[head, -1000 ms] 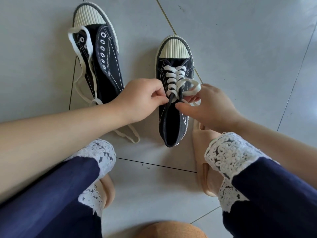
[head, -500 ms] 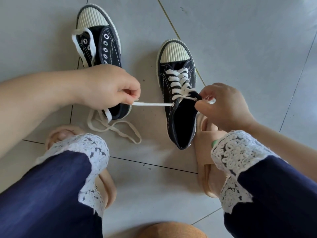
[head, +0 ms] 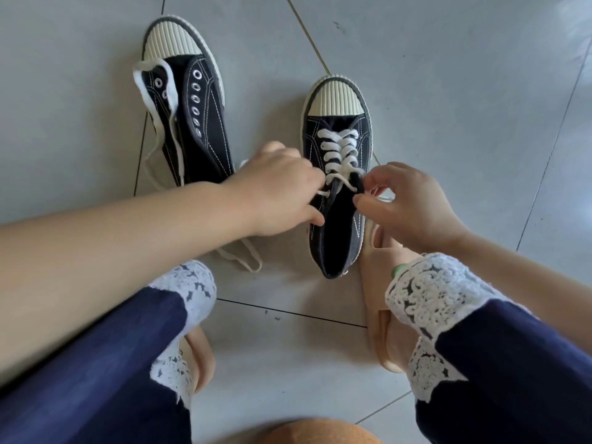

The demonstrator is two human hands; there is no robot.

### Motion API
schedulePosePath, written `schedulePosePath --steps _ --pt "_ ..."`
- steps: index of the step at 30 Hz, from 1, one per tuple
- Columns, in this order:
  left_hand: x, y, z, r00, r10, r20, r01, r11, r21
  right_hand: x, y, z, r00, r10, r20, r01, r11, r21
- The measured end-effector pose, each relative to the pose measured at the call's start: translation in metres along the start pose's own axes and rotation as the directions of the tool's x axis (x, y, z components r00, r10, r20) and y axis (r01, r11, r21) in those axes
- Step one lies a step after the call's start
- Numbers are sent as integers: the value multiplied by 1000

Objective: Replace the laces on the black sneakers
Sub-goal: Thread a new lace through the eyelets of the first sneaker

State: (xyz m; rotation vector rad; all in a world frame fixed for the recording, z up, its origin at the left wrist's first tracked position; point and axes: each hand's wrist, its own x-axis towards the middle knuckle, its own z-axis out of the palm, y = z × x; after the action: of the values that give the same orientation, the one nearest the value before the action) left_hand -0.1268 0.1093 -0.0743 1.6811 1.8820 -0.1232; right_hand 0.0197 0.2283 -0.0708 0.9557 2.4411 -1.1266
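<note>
Head view, tiled floor (head: pixel 448 123). Laced black sneaker (head: pixel 339 229) at centre right, toe pointing away, white lace (head: pixel 340 149) crossed through its eyelets. Left hand (head: pixel 278 190) at the left eyelet row, grip pinching a lace end; right hand (head: pixel 413 206) at the right row, grip pinching the other strand. Unlaced sneaker (head: pixel 205 123) to the left, heel hidden behind the left forearm, loose lace (head: pixel 138 79) draped over it. Peach slipper (head: pixel 378 267) just beside the laced sneaker's heel.

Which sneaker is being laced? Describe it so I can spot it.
On the grey tiled floor lie two cream-toed black canvas sneakers. Take the right-hand one, between the left hand and right hand. Only it has white lace criss-crossed up its front; the left-hand sneaker has bare eyelets.
</note>
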Motion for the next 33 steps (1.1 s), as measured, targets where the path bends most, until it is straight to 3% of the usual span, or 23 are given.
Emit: schedulePosePath --steps 9,14,19,25,33 --pt "7 -6 6 974 -66 -216 8 966 -258 3 -3 0 1000 -20 3 20 1000 4" --pt "-1 -10 5 973 -90 -213 -14 896 -444 3 2 -4 999 33 -17 -33 999 -38" --pt "-18 -26 0 964 -132 -231 14 893 -450 3 0 -1 999 54 0 -54 998 -20" --pt "-23 -26 -4 946 -54 -318 -66 932 -356 3 -2 -4 1000 25 13 -25 999 -43" --pt "-40 -27 1 952 36 -304 -118 959 -256 5 -7 -10 992 -123 -1 118 955 -270"
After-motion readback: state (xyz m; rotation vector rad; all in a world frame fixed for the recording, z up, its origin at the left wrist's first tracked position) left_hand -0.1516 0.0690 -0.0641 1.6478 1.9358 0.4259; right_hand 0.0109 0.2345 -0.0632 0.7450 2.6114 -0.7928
